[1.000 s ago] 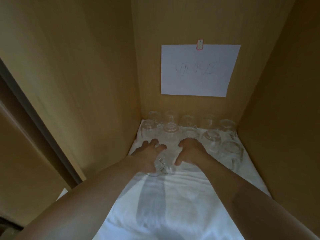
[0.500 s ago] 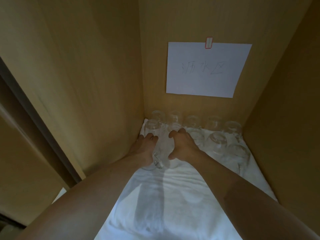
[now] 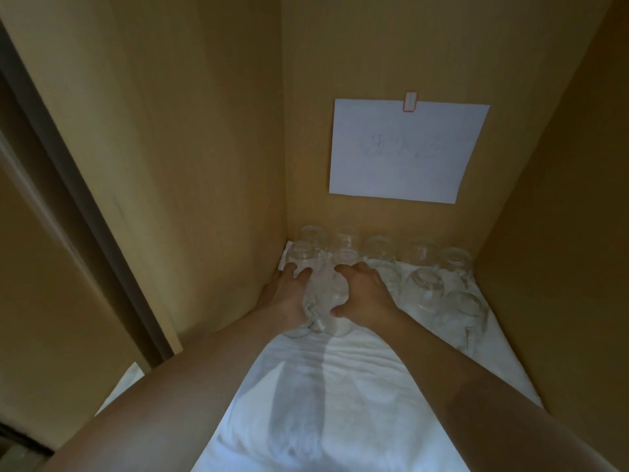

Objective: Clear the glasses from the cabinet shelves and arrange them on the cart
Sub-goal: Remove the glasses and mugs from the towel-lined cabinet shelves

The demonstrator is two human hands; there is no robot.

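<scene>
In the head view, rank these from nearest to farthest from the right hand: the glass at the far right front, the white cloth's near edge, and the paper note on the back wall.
From the right hand:
1. Glass at the far right front, just to the hand's right on the cloth.
2. Paper note, up on the back wall.
3. White cloth's near edge, at the shelf front between the forearms.
</scene>
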